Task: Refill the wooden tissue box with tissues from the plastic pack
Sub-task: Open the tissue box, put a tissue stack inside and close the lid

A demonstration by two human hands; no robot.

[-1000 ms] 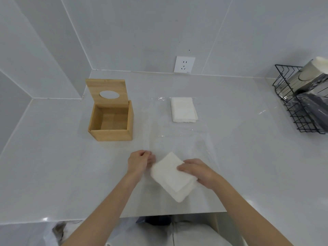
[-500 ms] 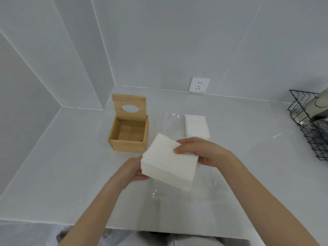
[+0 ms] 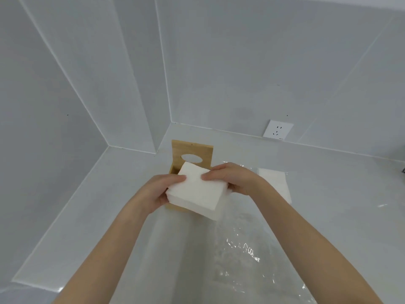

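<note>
A thick white stack of tissues (image 3: 197, 191) hangs just above the open wooden tissue box (image 3: 175, 206), hiding most of it. My left hand (image 3: 161, 191) grips the stack's left edge and my right hand (image 3: 230, 178) grips its far right edge. The box's lid (image 3: 203, 151), with an oval hole, stands upright behind the stack. The clear plastic pack (image 3: 238, 249) lies flat on the counter to the right, under my right forearm. A second white pile of tissues (image 3: 276, 183) rests on the plastic's far end.
The white counter (image 3: 122, 194) runs into a wall corner just behind and left of the box. A wall socket (image 3: 277, 129) sits on the back wall to the right. A dark edge of a wire rack (image 3: 403, 170) shows at the far right.
Both hands have carried the tissue stack up from the counter's front and leftward, from in front of the box to over its opening. The view has tilted up and shifted left.
</note>
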